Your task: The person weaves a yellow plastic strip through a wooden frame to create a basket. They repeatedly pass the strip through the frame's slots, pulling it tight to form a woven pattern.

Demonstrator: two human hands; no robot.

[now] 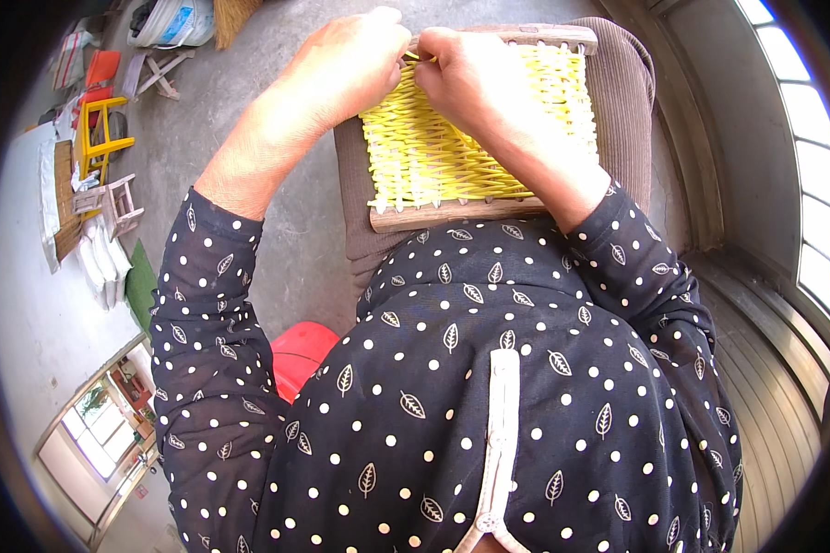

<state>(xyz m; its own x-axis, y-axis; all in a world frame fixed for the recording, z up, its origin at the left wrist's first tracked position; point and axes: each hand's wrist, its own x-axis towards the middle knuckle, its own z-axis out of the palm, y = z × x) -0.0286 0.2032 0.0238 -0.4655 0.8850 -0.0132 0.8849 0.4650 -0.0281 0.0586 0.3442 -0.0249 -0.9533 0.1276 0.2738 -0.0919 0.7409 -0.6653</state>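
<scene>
A panel of woven yellow strands (449,162) lies across my lap, held between two wooden bars. The near bar (456,213) rests against my shirt and the far bar (553,36) lies by my knees. At the panel's far left corner, my left hand (349,66) and my right hand (467,76) are close together with fingers curled. A short bit of yellow strand (412,54) shows pinched between them. The fingertips are partly hidden, and so is the far left end of the weave. My right forearm passes over the panel's right half.
A red plastic seat (303,356) shows beside my left hip. To the left stand a yellow frame (104,142), a small wooden stool (121,207), white sacks (104,266) and a white bucket (176,24). A wall with a barred window (813,131) runs close along my right.
</scene>
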